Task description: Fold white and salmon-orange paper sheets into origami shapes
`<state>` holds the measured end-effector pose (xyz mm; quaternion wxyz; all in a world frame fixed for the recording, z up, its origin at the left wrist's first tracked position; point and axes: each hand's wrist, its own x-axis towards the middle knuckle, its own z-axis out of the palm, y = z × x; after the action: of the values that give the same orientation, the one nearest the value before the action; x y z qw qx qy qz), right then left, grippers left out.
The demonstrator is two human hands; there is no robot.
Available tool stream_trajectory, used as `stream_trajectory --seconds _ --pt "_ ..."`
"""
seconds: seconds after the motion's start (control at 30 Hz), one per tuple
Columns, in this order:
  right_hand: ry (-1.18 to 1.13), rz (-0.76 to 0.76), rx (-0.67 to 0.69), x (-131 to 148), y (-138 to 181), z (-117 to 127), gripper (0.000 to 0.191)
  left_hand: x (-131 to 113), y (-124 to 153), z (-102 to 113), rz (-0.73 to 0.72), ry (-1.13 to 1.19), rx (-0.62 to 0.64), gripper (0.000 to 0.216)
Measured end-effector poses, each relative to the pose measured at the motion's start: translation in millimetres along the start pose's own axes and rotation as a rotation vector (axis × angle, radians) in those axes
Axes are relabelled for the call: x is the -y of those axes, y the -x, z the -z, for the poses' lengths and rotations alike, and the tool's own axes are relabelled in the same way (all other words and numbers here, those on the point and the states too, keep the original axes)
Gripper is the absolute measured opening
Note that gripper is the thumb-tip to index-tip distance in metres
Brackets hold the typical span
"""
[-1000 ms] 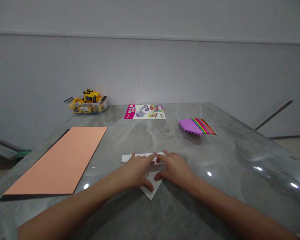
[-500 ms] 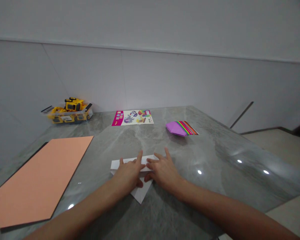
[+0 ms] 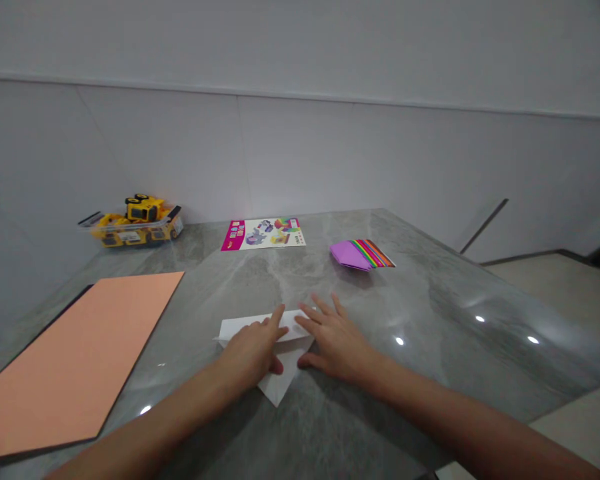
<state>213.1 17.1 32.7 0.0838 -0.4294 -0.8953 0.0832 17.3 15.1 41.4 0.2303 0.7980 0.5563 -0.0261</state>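
- I saw the folded white paper on the bench, pointed near end, broad flap across the far side.
- My left grip lay palm-down over the flap; whether its curled fingers pinched anything, I couldn't tell.
- My right grip was released, fingers splayed over the flap's right end.
- I judged the sheet light, crisp along creases, easily crumpled and apt to slide on polished, grey-veined stone; the doubled crease seemed the safest hold.
- Beyond lay a smooth orange sheet and a faceted purple paper shape, rainbow-striped.
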Motion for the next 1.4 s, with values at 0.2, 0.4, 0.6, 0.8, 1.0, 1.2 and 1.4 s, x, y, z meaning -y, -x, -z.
stream_trajectory --seconds 0.2,0.4,0.6,0.8,1.0,1.2,1.4 --pt "-0.052 0.017 0.075 13.5 -28.3 -0.8 0.025 37.1 16.4 22.3 -0.058 -0.002 0.018 0.094" --pt "-0.059 0.120 0.066 38.3 -42.4 -5.0 0.047 49.2 25.6 25.6 -0.042 -0.060 -0.033 0.086" --pt "-0.024 0.077 0.147 52.5 -48.7 -11.9 0.040 39.9 31.5 10.2 -0.077 -0.155 -0.109 0.037" --pt "-0.015 0.089 0.184 51.1 -50.1 -8.3 0.039 38.7 41.1 -0.9 -0.088 -0.263 -0.144 0.039" --pt "0.016 0.110 0.192 45.9 -51.2 -11.5 0.043 49.1 47.7 -15.4 -0.004 -0.426 -0.235 0.041" --pt "0.033 0.149 0.136 41.1 -48.5 -21.0 0.039 52.2 59.6 -21.5 0.062 -0.460 -0.301 0.056" --pt "-0.001 0.163 0.122 41.1 -34.8 -19.9 0.049 54.6 80.8 -25.0 0.155 -0.399 -0.372 0.073"
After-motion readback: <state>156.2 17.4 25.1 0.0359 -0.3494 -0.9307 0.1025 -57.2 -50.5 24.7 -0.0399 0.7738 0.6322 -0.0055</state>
